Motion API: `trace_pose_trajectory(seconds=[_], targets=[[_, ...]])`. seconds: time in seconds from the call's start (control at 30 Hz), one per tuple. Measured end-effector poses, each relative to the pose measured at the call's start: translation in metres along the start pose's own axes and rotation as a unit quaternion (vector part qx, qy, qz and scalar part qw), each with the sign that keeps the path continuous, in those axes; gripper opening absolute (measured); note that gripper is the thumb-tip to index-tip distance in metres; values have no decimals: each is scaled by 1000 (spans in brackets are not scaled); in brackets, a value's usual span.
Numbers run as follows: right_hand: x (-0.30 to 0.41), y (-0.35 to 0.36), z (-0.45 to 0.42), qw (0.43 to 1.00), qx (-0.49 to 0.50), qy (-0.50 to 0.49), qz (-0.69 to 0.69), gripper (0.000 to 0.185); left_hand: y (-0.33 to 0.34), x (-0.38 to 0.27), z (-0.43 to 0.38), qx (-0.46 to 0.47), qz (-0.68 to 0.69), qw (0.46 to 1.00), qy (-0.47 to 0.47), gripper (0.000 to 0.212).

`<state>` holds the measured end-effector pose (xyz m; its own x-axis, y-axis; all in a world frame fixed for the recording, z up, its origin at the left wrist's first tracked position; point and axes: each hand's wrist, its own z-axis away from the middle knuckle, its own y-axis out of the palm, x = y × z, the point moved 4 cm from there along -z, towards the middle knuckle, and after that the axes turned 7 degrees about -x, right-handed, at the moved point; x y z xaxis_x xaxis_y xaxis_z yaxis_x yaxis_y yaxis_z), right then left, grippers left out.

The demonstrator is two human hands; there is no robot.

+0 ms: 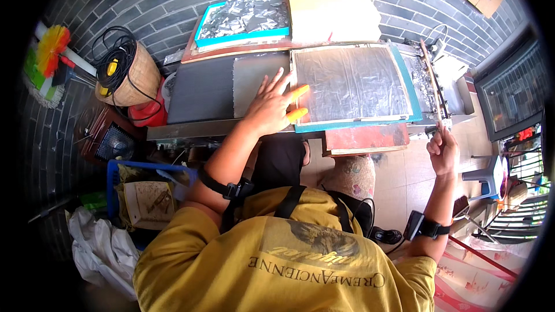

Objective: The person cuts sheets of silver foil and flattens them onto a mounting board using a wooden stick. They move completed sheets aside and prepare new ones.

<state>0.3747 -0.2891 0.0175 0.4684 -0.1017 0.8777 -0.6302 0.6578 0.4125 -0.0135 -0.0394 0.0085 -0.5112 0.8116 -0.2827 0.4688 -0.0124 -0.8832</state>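
My left hand (274,106) lies spread at the left edge of a stack of thin dark sheets (351,84), with orange covers on its thumb and one finger. Beneath the stack is a teal ribbed board (405,82). A grey sheet with a ragged edge (256,78) lies left of the stack, partly behind that hand, on a dark flat surface (199,91). To the right, my right hand (442,151) is closed on the near end of a long thin stick (433,82), which reaches toward the wall over silvery scraps.
A blue tray of crumpled silvery flakes (247,15) and a pale board (331,13) stand at the back. A red-topped board (366,138) juts from the table's near edge. A woven basket with a black cable (141,73) is at left; a grey stool (488,177) is at right.
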Motion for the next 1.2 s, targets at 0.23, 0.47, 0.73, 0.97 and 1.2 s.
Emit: trace_pose_trajectory(seconds=[0.23, 0.47, 0.73, 0.97, 1.2], targets=[[10, 26, 67, 998, 15, -60, 14, 26, 0, 0, -3, -16, 37, 998, -39, 60], [-5, 22, 104, 995, -4, -72, 63, 17, 10, 4, -19, -78, 177, 964, -182, 68], [-20, 41, 147, 928, -37, -78, 362, 23, 8, 0, -27, -159, 66, 974, -147, 60], [-19, 23, 158, 880, -45, -80, 467, 28, 10, -102, -77, -81, 125, 988, 30, 60], [-18, 9, 164, 905, -53, -78, 416, 29, 46, -165, -89, -34, 75, 984, 160, 65]])
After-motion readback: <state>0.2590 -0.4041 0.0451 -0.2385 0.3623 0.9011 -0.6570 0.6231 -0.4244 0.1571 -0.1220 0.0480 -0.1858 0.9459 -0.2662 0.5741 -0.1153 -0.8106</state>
